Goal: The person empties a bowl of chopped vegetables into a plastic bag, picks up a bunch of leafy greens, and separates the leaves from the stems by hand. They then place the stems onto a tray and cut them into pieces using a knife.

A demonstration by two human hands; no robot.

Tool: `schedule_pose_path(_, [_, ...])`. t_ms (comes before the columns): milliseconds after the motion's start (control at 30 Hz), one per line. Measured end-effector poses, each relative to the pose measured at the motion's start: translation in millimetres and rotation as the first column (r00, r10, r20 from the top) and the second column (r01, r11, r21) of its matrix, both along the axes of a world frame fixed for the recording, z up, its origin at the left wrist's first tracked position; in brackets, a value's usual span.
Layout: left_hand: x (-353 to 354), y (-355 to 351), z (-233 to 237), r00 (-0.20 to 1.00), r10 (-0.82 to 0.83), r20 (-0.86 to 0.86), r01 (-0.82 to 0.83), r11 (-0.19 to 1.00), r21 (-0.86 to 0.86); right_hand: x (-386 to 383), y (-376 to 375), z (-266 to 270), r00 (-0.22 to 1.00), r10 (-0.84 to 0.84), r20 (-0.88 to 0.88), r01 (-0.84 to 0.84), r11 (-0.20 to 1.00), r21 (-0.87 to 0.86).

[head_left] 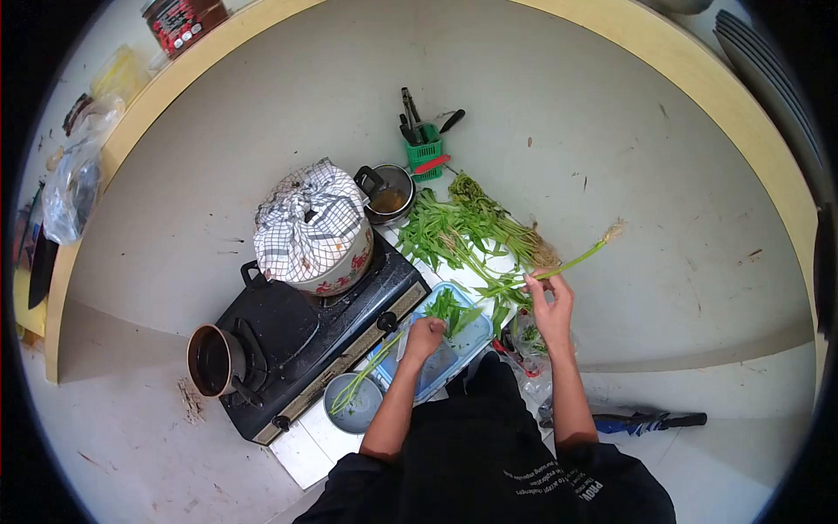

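My right hand (552, 307) pinches a long water spinach stalk (576, 260), whose pale rooty end points up and to the right. Its leafy end hangs near the pile of leafy greens (449, 229) on the white tiles. Over the left side of a light-blue tray (476, 336), my left hand (425, 339) is closed in a fist; what it holds, if anything, is hidden. Torn green leaves (451, 312) show right beside that fist, in the tray. Bare green stems (356, 390) lean across a grey bowl (351, 417) below my left hand.
A black gas stove (288, 341) bears a large pot under a checked cloth (307, 218) and a small brown saucepan (215, 362). Behind the greens stand a lidded pan (390, 194) and a green basket (424, 155) of knives. Right of the tray lies a plastic bag (531, 341).
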State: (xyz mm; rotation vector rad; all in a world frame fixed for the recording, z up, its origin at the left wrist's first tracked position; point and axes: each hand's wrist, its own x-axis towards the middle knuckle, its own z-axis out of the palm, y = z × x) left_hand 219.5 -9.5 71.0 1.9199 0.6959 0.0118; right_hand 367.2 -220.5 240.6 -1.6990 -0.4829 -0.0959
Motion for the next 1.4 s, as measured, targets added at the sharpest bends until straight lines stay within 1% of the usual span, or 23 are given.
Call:
schedule_pose_path(133, [12,5,9,0.987,0.14,0.077,-0.133,0.987,-0.093,-4,0,-17,1.0,-0.004,-0.028,0.003,1.0,-0.03])
schedule_pose_path(233, [17,6,4,0.942,0.204,0.268,-0.182,0.978,-0.105,-5,-2,-19,0.999,-0.007,-0.045,0.005,0.998,-0.064])
schedule_pose_path(333, [19,8,5,0.923,0.1,0.371,-0.142,0.986,0.088,-4,-2,-15,0.998,-0.016,-0.062,0.011,0.997,-0.079])
schedule_pose_path(367, [19,8,5,0.928,0.119,0.354,-0.14,0.99,0.034,-4,-2,-16,0.998,-0.016,-0.065,0.01,0.996,-0.084])
schedule_pose_path(433, [19,2,29,0.936,0.156,0.315,-0.139,0.987,-0.075,-5,-2,-18,0.998,-0.019,-0.067,0.013,0.995,-0.1])
schedule_pose_path(533, [24,1,31,0.899,0.15,0.412,-0.044,0.966,-0.254,-6,-1,-19,0.997,-0.032,-0.065,0.024,0.992,-0.122])
schedule_pose_path(567, [23,1,32,0.904,0.122,0.41,-0.004,0.961,-0.277,-6,-1,-19,0.997,-0.037,-0.071,0.028,0.992,-0.123])
schedule_pose_path(633, [19,-5,63,0.909,0.067,0.412,0.077,0.944,-0.322,-6,0,-20,0.997,-0.039,-0.074,0.03,0.992,-0.124])
schedule_pose_path(733, [17,-12,79,0.935,-0.133,0.328,0.189,0.971,-0.146,-6,0,-20,0.997,-0.038,-0.069,0.029,0.993,-0.118])
schedule_pose_path(833, [17,-11,66,0.945,-0.039,0.326,0.161,0.92,-0.358,-4,-2,-20,0.997,-0.049,-0.06,0.041,0.992,-0.121])
schedule_pose_path(933, [14,-13,65,0.959,-0.053,0.28,0.158,0.916,-0.369,-3,-6,-24,0.997,-0.068,-0.048,0.061,0.989,-0.137])
schedule_pose_path(1000, [14,-13,59,0.94,-0.025,0.341,0.18,0.883,-0.433,-1,-6,-26,0.996,-0.068,-0.057,0.06,0.99,-0.13])
schedule_pose_path(1033, [14,-13,56,0.929,-0.009,0.37,0.193,0.865,-0.463,-2,-5,-26,0.995,-0.063,-0.078,0.054,0.992,-0.114])
schedule_pose_path(1133, [14,-13,56,0.928,0.017,0.373,0.175,0.864,-0.473,-2,-5,-26,0.988,-0.048,-0.148,0.038,0.997,-0.069])
schedule_pose_path(1233, [15,-15,60,0.91,0.078,0.407,0.176,0.817,-0.55,-1,-6,-27,0.974,-0.025,-0.224,0.019,0.999,-0.032])
schedule_pose_path(1333, [14,-11,61,0.904,0.083,0.419,0.188,0.803,-0.566,1,-8,-30,0.961,-0.01,-0.276,0.015,1.0,0.016])
schedule_pose_path(1400, [14,-10,59,0.91,0.162,0.381,0.15,0.729,-0.668,3,-10,-35,0.956,0.014,-0.293,0.007,0.998,0.069])
